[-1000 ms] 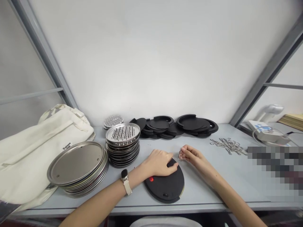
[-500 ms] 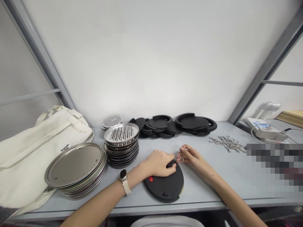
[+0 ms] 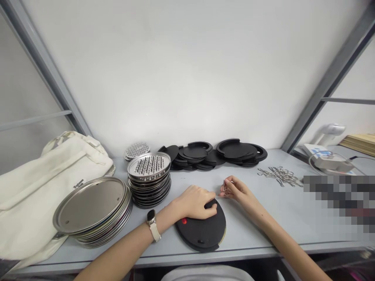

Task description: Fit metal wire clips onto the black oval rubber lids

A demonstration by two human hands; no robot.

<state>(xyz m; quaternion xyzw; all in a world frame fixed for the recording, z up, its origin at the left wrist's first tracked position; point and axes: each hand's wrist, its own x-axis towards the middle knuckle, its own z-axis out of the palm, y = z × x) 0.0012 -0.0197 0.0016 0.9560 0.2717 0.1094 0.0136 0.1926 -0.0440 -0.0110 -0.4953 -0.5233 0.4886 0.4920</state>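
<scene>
The black disc (image 3: 202, 236) lies on the desk (image 3: 249, 228) near its front edge in the head view, a red spot (image 3: 184, 221) on its upper face. The left hand (image 3: 195, 202) stays laid over the disc as in the earlier frame, thumb on top; whether its curled fingers grip the rim I cannot tell. The right hand (image 3: 236, 189), just beyond the disc's far right edge, still pinches a bent metal clip (image 3: 225, 188), now slightly farther from the disc than half a second ago. The view as a whole has shifted a little.

The desk is pale grey. To the left of the disc stand a stack of grater plates (image 3: 150, 187) and, farther left, a stack of metal trays (image 3: 90, 203) beside a cream bag (image 3: 35, 195). Behind the disc, black round pieces (image 3: 238, 151) overlap near a white wall (image 3: 187, 78). To the disc's right, well apart, lies a pile of metal clips (image 3: 279, 176). Grey metal posts (image 3: 48, 66) rise on both sides.
</scene>
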